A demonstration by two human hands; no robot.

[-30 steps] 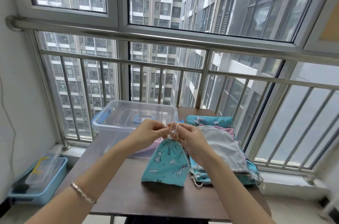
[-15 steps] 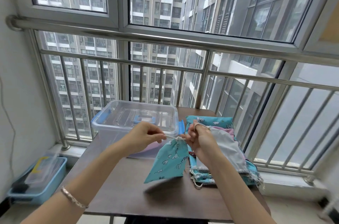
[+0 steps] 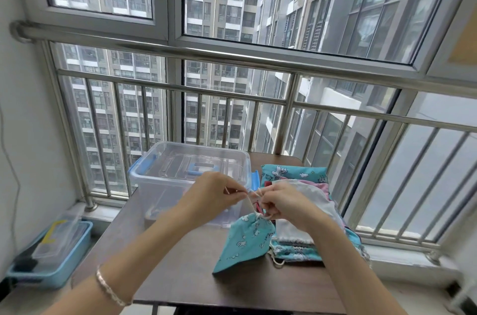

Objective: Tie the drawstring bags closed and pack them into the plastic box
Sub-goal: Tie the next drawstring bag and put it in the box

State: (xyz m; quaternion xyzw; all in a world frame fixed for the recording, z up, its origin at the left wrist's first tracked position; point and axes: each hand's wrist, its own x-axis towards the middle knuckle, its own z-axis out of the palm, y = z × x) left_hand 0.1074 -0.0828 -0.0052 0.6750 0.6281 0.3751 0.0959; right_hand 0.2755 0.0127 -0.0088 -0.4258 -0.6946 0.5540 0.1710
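Head view: with left hand (image 3: pixel 215 197) and right hand (image 3: pixel 282 202) each pinching the white drawstring (image 3: pixel 249 202) above the gathered turquoise bag (image 3: pixel 245 242) on the table (image 3: pixel 180 273) beside the plastic box (image 3: pixel 189 180), better to pull evenly outward, low, until snug.

Head view, downward over table (image 3: pixel 180 276)

enclosed balcony (high-rise home) — railing (image 3: pixel 232 94), towers (image 3: pixel 216 17)
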